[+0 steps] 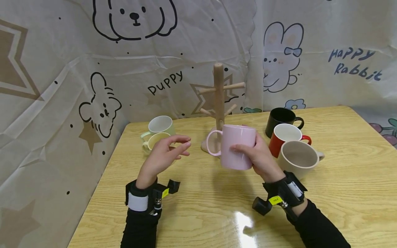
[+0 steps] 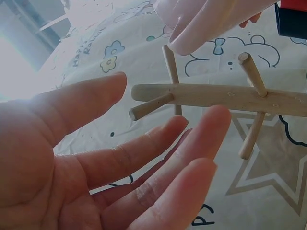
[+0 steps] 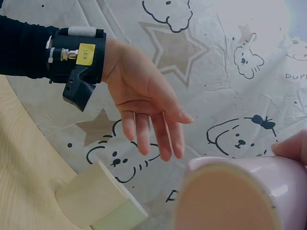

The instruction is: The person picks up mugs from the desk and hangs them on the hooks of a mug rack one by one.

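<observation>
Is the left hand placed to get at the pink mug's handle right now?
Probably yes: the left hand looks empty, and the handle of the pink mug faces it with nothing visible between them. The right hand grips the mug's opposite side, leaving the handle free.

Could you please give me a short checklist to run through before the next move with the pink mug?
1. Right hand has a grip on the pink mug: ok, thumb on its side.
2. Mug's handle clear of fingers: ok, it points away from the right hand.
3. Left hand free: ok, it holds nothing.
4. Pegs of the wooden rack bare: ok, those in view carry no mug.
5. A peg through the handle: not ok, none passes through it.
6. Gap between mug and rack: cannot tell, they overlap in the head view.
</observation>
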The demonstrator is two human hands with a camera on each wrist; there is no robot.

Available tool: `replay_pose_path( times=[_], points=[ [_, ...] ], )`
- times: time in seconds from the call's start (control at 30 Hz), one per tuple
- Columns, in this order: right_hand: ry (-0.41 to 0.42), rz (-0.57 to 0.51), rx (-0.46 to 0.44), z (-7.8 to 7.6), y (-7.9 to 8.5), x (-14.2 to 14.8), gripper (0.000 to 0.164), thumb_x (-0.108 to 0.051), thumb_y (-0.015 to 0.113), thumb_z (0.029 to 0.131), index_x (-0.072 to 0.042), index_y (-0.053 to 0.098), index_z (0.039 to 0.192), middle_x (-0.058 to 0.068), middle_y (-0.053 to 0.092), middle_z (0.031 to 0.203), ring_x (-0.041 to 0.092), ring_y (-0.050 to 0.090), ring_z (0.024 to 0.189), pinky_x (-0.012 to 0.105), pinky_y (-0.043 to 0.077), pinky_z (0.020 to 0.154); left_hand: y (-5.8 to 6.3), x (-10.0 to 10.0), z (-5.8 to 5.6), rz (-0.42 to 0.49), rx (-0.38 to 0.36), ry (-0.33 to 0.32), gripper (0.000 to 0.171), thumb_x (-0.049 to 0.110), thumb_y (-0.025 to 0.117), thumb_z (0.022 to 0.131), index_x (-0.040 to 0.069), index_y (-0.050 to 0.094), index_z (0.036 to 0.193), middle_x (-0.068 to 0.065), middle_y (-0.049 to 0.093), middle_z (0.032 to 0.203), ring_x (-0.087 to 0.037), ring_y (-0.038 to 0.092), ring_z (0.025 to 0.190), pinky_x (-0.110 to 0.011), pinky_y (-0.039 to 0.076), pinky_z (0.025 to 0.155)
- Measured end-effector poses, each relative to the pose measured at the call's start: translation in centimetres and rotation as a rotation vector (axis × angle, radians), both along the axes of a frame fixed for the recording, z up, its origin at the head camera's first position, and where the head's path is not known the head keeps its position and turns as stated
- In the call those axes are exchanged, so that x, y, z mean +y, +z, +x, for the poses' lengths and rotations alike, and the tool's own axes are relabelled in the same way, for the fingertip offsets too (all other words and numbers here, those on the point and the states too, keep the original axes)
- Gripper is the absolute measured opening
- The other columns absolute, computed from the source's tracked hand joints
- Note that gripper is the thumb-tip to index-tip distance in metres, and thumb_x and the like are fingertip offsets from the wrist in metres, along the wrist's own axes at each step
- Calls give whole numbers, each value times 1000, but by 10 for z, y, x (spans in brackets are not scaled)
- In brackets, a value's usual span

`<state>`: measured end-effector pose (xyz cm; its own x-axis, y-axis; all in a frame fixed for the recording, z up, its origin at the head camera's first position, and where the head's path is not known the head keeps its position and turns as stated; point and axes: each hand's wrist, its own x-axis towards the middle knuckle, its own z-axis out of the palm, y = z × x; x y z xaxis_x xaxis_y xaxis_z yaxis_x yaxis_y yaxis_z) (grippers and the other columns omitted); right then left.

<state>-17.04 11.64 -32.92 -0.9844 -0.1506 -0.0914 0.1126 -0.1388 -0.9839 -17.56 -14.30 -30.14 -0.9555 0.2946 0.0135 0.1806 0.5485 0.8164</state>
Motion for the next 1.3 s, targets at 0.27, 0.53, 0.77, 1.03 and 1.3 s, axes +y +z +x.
replay_pose_path(
  times=[0.27,0.53,0.77,1.03,1.3],
  points=[
    [-145,-159,58,-4,-7,-7,62,-6,56,84,-17,24,136,3,39,123,23,40,113,46,36,98,0,-1,0,4,1,-31,36,28,53,94,7,57,122,-13,60,120,-21,68,88,-33,53,77],
    [-234,-219,49,-12,-24,-9,68,-8,57,84,-18,18,139,0,38,123,20,39,113,44,37,99,0,-4,1,0,-10,-48,37,28,52,94,6,56,123,-14,58,123,-21,68,89,-35,53,79],
    [-270,-242,45,-19,-38,-13,62,-7,57,83,-18,23,133,-2,41,118,19,42,110,39,39,96,0,-3,0,-1,-10,-60,36,29,53,94,6,57,121,-13,59,121,-20,66,89,-34,52,79],
    [-289,-242,55,-25,-48,-15,66,-6,58,83,-16,21,136,-2,41,117,18,42,111,39,38,97,-1,-2,0,5,-10,-78,35,27,52,94,6,57,121,-13,59,120,-20,67,88,-33,52,78],
    [-291,-234,48,-27,-52,-17,72,-5,57,83,-13,16,141,-2,40,118,18,42,112,41,38,99,2,-1,1,2,-4,-87,35,26,53,93,4,57,121,-14,61,116,-21,67,87,-30,52,75]
  ],
)
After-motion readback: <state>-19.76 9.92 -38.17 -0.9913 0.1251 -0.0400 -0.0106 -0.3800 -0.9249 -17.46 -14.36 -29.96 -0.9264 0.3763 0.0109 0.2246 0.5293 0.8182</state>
